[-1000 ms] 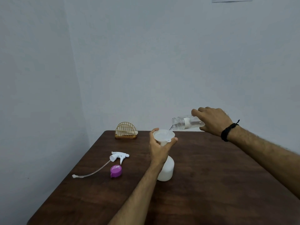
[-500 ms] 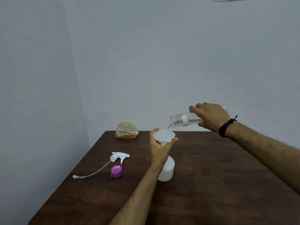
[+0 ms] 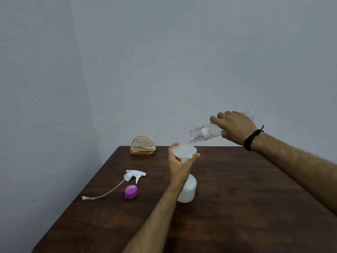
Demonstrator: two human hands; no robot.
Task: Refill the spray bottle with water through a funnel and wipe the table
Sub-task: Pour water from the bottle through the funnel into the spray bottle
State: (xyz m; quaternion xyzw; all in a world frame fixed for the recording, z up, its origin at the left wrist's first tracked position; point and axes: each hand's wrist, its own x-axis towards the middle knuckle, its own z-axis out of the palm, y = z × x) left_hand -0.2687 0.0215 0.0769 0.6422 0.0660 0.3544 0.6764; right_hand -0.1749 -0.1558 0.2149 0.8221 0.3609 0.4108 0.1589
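Note:
A white spray bottle body [image 3: 187, 191] stands on the dark wooden table [image 3: 237, 207], with a white funnel [image 3: 183, 151] set in its neck. My left hand [image 3: 179, 166] grips the funnel and the bottle neck from the near side. My right hand [image 3: 234, 127] holds a clear water bottle [image 3: 203, 134] tilted steeply, mouth down over the funnel's rim, and a thin stream of water runs into the funnel. The spray trigger head [image 3: 135, 175] with its long dip tube lies on the table to the left.
A purple cap [image 3: 131, 191] lies just in front of the trigger head. A golden wire napkin holder [image 3: 142, 146] with napkins stands at the table's far edge by the wall. Grey walls close the far side and the left.
My right hand has risen and tipped the water bottle more steeply, its base higher than before. My left hand, the funnel and the spray bottle have stayed where they were.

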